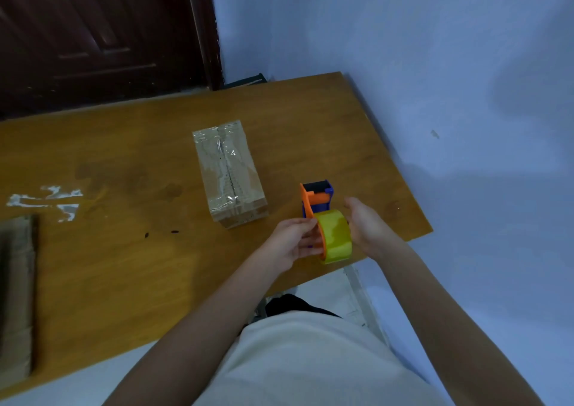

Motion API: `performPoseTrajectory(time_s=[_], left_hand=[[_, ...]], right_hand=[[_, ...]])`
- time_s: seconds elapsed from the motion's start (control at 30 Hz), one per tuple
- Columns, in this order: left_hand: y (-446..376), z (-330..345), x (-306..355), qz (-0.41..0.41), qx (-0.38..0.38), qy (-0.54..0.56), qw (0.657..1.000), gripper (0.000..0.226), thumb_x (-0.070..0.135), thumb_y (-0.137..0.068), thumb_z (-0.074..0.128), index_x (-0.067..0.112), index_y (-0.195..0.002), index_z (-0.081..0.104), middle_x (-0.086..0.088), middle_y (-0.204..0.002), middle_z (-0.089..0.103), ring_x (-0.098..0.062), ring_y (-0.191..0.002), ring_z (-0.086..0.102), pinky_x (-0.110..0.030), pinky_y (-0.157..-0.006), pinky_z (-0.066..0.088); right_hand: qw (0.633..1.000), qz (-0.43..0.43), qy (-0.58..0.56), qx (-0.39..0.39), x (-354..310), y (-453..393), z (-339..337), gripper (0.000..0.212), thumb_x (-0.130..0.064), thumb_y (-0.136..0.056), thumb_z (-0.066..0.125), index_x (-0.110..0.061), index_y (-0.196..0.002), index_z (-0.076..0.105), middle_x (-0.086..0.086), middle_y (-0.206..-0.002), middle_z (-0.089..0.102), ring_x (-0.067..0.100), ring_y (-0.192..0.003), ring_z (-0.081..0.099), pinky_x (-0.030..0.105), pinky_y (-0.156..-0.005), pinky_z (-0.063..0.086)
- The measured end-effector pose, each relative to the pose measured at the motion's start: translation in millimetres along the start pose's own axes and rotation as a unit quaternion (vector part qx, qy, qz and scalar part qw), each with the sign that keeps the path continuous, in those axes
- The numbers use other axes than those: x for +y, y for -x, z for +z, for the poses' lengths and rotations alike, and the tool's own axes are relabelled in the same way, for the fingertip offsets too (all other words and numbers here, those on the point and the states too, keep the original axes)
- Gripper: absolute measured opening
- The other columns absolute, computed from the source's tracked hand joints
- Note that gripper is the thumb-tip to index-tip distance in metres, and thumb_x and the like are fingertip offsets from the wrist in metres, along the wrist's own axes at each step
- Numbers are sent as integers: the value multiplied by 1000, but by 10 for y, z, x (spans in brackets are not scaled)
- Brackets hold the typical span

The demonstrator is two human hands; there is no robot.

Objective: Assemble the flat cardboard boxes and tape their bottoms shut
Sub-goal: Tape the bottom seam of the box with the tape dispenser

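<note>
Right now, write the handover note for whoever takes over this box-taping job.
Left hand grips the tape dispenser at its orange side; right hand rests open against the yellow tape roll.
One cardboard box stands on the table, its upturned face taped along the seam: done.
Flat boxes lie stacked at the table's left edge: still to assemble and tape.

Table [124, 144]; taped box [230, 172]; flat cardboard [17, 297]
</note>
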State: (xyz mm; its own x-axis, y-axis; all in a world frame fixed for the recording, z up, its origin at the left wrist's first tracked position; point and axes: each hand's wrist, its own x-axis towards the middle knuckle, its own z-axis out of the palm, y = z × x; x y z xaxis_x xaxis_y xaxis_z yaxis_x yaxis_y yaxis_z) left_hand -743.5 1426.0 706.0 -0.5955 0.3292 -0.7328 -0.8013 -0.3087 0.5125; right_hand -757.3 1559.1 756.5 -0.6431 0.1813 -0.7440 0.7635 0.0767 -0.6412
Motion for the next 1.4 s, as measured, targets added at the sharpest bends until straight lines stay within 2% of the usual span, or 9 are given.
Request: performPoseTrajectory(time_s=[0.07, 0.23, 0.4, 0.73, 0.87, 1.0, 1.1, 1.23, 1.4], left_hand=[[-54, 17, 14, -5, 12, -1, 1000, 14, 6, -96, 51, 2, -108, 57, -12, -92, 63, -22, -81, 64, -36, -66, 59], [-166, 73, 57, -21, 28, 9, 999, 8, 7, -96, 51, 6, -100, 58, -11, -85, 62, -21, -75, 63, -34, -63, 59], [-292, 110, 103, -38, 48, 12, 998, 7, 7, -97, 50, 8, -97, 57, -10, -84, 62, -20, -73, 63, -33, -60, 58], [-464, 131, 182, -67, 69, 18, 995, 11, 3, -95, 48, 9, -96, 57, -10, -81, 62, -21, -73, 64, -37, -62, 58], [-514, 123, 229, -58, 75, 16, 995, 11, 3, -94, 49, 8, -99, 59, -9, -78, 63, -22, -73, 65, -39, -67, 59], [-438, 92, 227, -42, 106, -44, 993, 14, 3, -94, 49, 6, -100, 61, -10, -78, 64, -21, -70, 66, -40, -73, 58], [-263, 41, 213, -20, 115, -112, 987, 17, 4, -96, 47, 9, -95, 63, -8, -79, 66, -17, -70, 65, -33, -72, 57], [17, -133, 158, 22, 132, -168, 977, 19, 6, -98, 44, 12, -94, 62, -6, -82, 65, -16, -74, 64, -28, -69, 55], [343, -452, 66, 36, 167, -197, 965, 21, 7, -99, 42, 13, -93, 62, -5, -82, 66, -14, -72, 64, -26, -65, 55]], right_hand=[[999, -11, 38, 10, -16, -20, 1, 46, -30, -104, 27, -5, -141, 37, 16, -120, 57, 24, -104, 56, 38, -94, 43], [995, -23, 94, 17, -131, -109, -44, 44, -20, -104, 24, 5, -136, 39, 30, -136, 46, 40, -125, 46, 43, -100, 40], [993, -17, 113, 24, -190, -253, -45, 41, -23, -105, 23, -3, -138, 40, 20, -138, 47, 30, -126, 46, 31, -89, 39], [990, 8, 142, 3, -263, -597, -52, 43, -26, -105, 23, -8, -142, 35, 14, -143, 41, 25, -128, 42, 28, -92, 33], [992, 22, 121, -11, -289, -720, -123, 45, -30, -104, 24, -10, -143, 36, 16, -145, 40, 28, -131, 41, 41, -110, 32], [996, 64, 53, -33, -299, -759, -209, 45, -33, -103, 27, -13, -142, 37, 21, -134, 50, 32, -116, 52, 39, -92, 43], [996, 46, 59, -48, -320, -726, -301, 44, -29, -104, 23, -7, -140, 37, 26, -130, 52, 36, -117, 53, 35, -79, 44], [998, 10, 66, -20, -304, -702, -439, 44, -28, -105, 23, -1, -131, 45, 26, -115, 60, 37, -108, 58, 38, -84, 46], [987, -129, 88, 29, -300, -632, -412, 30, -21, -103, 28, -8, -106, 56, 15, -96, 67, 28, -91, 63, 40, -86, 48]])
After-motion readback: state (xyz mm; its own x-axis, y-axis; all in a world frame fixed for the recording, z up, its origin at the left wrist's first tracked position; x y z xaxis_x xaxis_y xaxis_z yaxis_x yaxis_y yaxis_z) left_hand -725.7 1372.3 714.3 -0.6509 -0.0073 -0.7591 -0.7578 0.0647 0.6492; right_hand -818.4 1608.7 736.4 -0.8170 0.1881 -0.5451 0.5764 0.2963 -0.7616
